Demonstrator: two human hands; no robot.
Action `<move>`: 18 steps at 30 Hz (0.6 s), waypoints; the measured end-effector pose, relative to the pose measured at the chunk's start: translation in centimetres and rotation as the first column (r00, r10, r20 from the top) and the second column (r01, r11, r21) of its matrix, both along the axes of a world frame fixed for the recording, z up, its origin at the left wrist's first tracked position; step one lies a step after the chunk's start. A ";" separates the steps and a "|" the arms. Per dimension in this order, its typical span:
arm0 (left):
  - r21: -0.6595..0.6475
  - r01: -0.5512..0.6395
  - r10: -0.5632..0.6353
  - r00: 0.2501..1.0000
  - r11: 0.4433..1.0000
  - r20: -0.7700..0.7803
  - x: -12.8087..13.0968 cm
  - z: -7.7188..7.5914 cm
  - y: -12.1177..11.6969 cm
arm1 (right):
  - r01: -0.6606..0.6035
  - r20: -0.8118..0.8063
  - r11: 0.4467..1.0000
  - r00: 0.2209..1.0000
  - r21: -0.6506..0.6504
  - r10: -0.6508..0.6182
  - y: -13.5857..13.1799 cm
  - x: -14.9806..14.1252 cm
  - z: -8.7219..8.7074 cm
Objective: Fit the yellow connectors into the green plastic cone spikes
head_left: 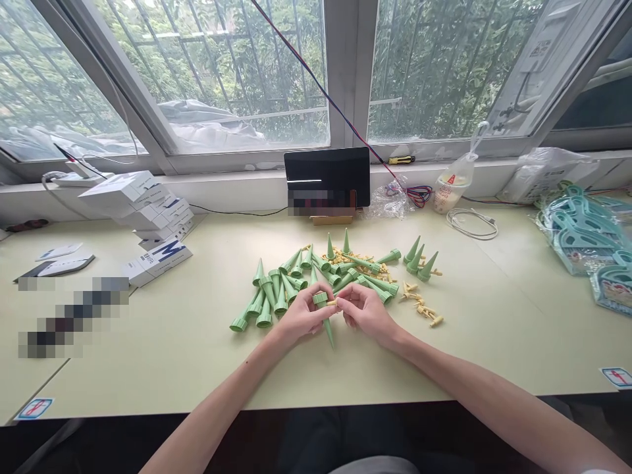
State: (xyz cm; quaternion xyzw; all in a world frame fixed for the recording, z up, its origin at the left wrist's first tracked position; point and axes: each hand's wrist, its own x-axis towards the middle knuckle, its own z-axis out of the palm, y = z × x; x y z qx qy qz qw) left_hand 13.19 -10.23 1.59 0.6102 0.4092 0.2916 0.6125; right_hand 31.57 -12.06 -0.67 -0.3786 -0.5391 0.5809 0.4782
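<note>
Though aslant, green spike tip-nearward.

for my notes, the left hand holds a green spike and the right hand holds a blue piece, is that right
No, the right hand holds a yellow piece, not a blue one: the head view shows it. The left hand does hold a green spike.

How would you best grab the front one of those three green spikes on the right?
Probably pinch the front spike around its tapering body, just above the wider base, coming from the person's side. Its point faces up, the other two spikes stand left and behind, and a yellow peg shows at its right, so the near side looks freest.
</note>
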 end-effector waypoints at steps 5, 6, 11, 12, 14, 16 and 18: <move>0.012 0.009 -0.009 1.000 1.000 0.001 -0.1 0.3 0.0 | -0.011 0.043 0.998 0.999 0.059 0.008 -0.1 0.1 0.1; 0.010 0.014 -0.014 1.000 1.000 0.010 -0.2 0.3 0.0 | -0.013 0.067 0.996 0.998 0.090 0.007 -0.1 0.2 0.1; 0.009 0.015 -0.015 0.999 1.000 0.051 -0.4 0.0 0.2 | -0.029 0.235 0.968 0.972 0.250 -0.032 -0.2 0.7 0.1; 0.011 0.012 -0.013 0.999 1.000 0.053 -0.4 -0.1 0.2 | -0.034 0.259 0.962 0.965 0.272 -0.039 -0.2 0.7 0.2; 0.012 0.014 -0.014 0.999 1.000 0.052 -0.5 -0.2 0.2 | -0.041 0.285 0.953 0.957 0.300 -0.048 -0.2 0.8 0.2; 0.005 0.022 -0.022 0.998 1.000 0.051 -0.5 -0.2 0.2 | -0.043 0.295 0.951 0.954 0.307 -0.053 -0.1 0.8 0.3; -0.001 0.024 -0.024 0.998 1.000 0.054 -0.6 -0.1 0.2 | -0.048 0.291 0.954 0.956 0.296 -0.042 -0.1 0.9 0.3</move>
